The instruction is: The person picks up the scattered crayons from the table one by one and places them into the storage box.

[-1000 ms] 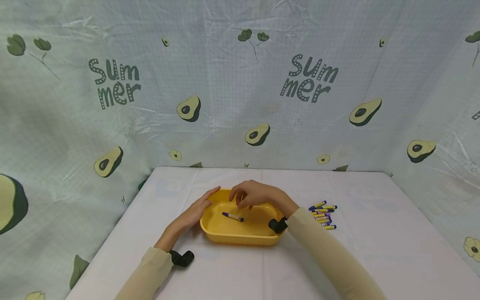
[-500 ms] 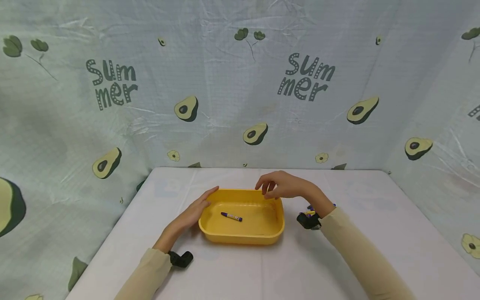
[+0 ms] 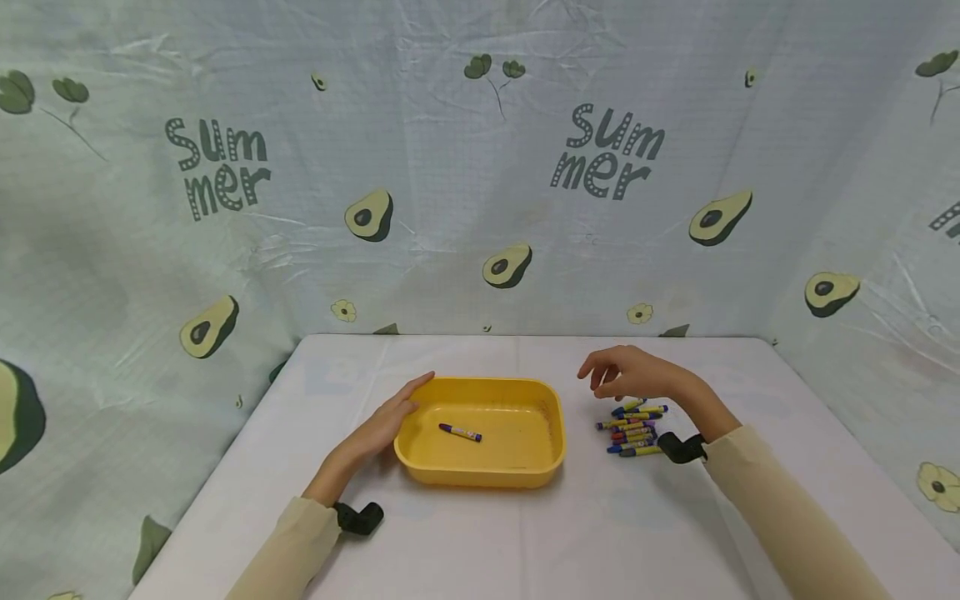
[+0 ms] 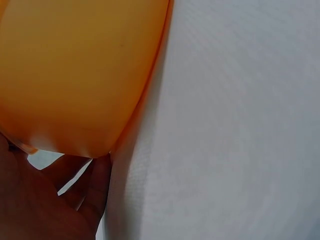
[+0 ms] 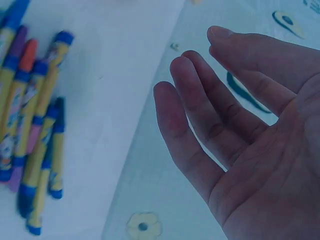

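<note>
A yellow plastic tray stands on the white table, with one dark purple crayon lying on its floor. At its left end my left hand holds the wall, thumb at the rim and fingers along the outside; the left wrist view shows fingertips touching low on the tray. My right hand hangs in the air just behind a pile of crayons, right of the tray. Its fingers are loosely bent and hold nothing, as the right wrist view of the hand confirms.
The crayons lie close together, some overlapping, in yellow wrappers with blue ends. A pale sheet printed with avocados and lettering hangs behind the table and at both sides. Each wrist wears a small black device.
My right hand has moved from over the tray to the right, to the crayon pile, uncovering the tray. The left hand stays at the tray's left end. The view shifts slightly.
</note>
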`<state>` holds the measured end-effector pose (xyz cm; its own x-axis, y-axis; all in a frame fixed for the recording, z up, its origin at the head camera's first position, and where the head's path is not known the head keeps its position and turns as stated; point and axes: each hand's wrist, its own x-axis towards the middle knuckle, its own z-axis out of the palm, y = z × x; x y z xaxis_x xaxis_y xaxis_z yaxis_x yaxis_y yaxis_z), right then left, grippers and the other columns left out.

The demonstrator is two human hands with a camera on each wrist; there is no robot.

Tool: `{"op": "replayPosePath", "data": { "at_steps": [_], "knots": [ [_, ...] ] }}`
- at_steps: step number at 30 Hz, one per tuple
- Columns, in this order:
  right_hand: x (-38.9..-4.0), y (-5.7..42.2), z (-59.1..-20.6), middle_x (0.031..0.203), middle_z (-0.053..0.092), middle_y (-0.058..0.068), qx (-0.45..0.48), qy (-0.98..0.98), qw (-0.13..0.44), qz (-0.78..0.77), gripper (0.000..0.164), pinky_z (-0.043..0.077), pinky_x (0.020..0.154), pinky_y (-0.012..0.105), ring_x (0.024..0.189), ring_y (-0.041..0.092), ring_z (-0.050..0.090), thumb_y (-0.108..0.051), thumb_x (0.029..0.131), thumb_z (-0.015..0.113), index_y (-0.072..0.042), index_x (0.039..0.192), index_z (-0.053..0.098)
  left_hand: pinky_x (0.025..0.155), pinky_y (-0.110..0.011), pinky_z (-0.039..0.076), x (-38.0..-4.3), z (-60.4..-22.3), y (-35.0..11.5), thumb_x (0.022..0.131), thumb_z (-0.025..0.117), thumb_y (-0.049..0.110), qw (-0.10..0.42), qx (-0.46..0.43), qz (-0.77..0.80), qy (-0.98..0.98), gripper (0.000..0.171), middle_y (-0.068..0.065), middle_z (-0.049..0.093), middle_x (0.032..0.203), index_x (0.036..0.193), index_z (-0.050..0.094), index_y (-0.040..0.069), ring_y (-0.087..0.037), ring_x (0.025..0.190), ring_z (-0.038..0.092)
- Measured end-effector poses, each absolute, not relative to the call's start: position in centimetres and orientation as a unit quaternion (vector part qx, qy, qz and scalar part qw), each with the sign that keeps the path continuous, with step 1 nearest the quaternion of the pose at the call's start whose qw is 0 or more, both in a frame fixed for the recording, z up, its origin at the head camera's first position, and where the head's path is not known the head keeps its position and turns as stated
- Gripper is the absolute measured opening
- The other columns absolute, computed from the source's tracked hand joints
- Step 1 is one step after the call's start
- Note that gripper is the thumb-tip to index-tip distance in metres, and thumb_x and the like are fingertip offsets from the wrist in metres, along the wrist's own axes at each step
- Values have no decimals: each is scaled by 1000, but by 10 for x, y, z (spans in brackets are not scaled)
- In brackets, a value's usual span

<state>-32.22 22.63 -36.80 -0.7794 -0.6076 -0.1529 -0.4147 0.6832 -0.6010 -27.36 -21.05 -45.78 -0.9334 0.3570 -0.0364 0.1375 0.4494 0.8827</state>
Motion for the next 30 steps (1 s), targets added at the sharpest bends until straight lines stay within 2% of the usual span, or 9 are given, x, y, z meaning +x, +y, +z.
{"op": "replayPosePath", "data": {
  "at_steps": [3, 10, 18, 24, 30],
  "knots": [
    [-324, 239, -375, 111, 70, 18, -275, 906, 168, -273, 27, 63, 79, 33, 94, 18, 66, -12, 97, 69, -8, 123, 68, 130, -60, 10, -273, -457, -210, 109, 27, 15, 108, 145, 505, 844, 57, -9, 20, 174, 166, 23, 22, -35, 161, 18],
    [-331, 259, -390, 109, 72, 16, -261, 916, 161, -258, 26, 63, 86, 40, 99, 22, 68, -4, 95, 67, -2, 121, 68, 131, -59, 12, -272, -456, -209, 109, 27, 15, 106, 143, 499, 848, 58, -10, 20, 174, 166, 22, 21, -35, 161, 18],
    [-338, 268, -405, 110, 74, 10, -244, 933, 156, -213, 21, 60, 94, 47, 105, 25, 68, -3, 93, 70, -8, 113, 73, 130, -62, 10, -272, -455, -208, 109, 27, 14, 99, 156, 494, 849, 58, -14, 18, 174, 166, 22, 18, -39, 160, 16],
    [-342, 271, -419, 104, 73, 1, -222, 944, 161, -182, 19, 61, 91, 43, 97, 18, 66, -5, 90, 72, -15, 106, 75, 130, -60, 10, -273, -457, -208, 109, 27, 14, 100, 154, 493, 850, 58, -12, 19, 174, 166, 23, 18, -37, 161, 17],
    [-343, 271, -426, 98, 73, -1, -228, 943, 152, -188, 20, 61, 86, 39, 91, 15, 65, -2, 88, 73, -15, 102, 77, 130, -61, 9, -273, -456, -209, 109, 27, 13, 97, 159, 497, 847, 58, -14, 19, 174, 166, 23, 16, -38, 161, 15]
  ]
}}
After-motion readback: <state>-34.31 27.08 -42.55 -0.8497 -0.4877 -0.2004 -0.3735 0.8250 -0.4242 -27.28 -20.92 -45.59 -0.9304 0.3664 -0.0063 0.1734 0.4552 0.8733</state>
